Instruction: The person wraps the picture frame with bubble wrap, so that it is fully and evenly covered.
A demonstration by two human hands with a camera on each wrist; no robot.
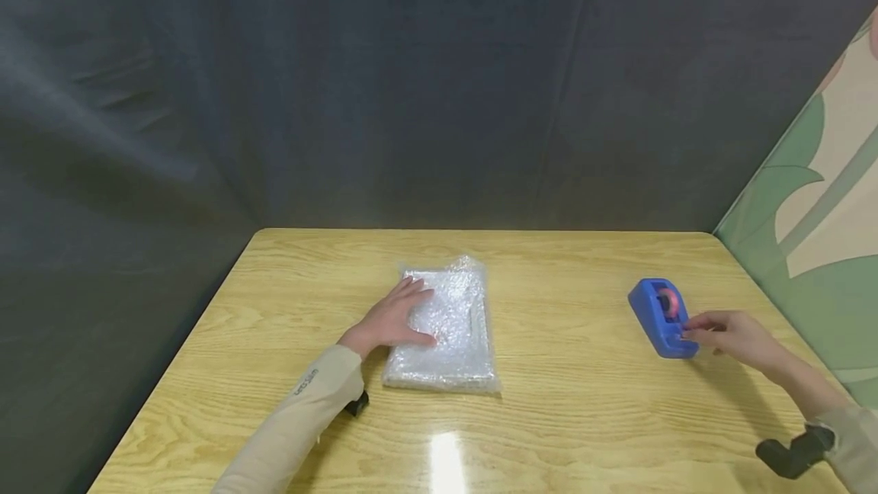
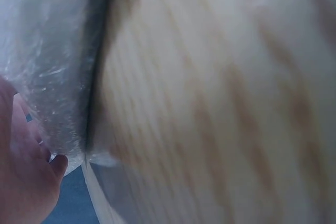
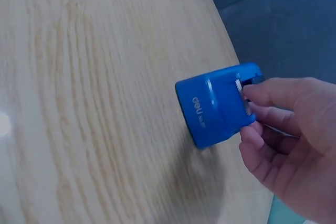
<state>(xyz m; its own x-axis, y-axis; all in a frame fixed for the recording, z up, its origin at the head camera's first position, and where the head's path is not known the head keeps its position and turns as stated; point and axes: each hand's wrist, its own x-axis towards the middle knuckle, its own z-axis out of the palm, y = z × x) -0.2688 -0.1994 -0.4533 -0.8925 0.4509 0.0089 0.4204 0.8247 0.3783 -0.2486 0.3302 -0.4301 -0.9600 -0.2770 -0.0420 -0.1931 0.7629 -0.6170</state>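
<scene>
A flat rectangular parcel in clear bubble wrap (image 1: 456,326) lies on the table. Its left side is under my left hand (image 1: 392,320), which rests on top with fingers spread; the left wrist view shows that hand (image 2: 29,177) against the crinkled wrap (image 2: 52,77). Over to the right stands a blue tape dispenser (image 1: 652,315) carrying a pink-cored roll (image 1: 669,302). At its cutter end my right hand (image 1: 737,338) pinches with thumb and forefinger. Close up, the right hand's fingertips (image 3: 252,94) are at the toothed cutter (image 3: 242,95); the tape itself barely shows.
The wooden table (image 1: 562,402) runs back to a dark curtain (image 1: 439,90). A patterned green and cream panel (image 1: 823,250) borders its right side. Dark wrist devices (image 1: 796,452) sit at both sleeves.
</scene>
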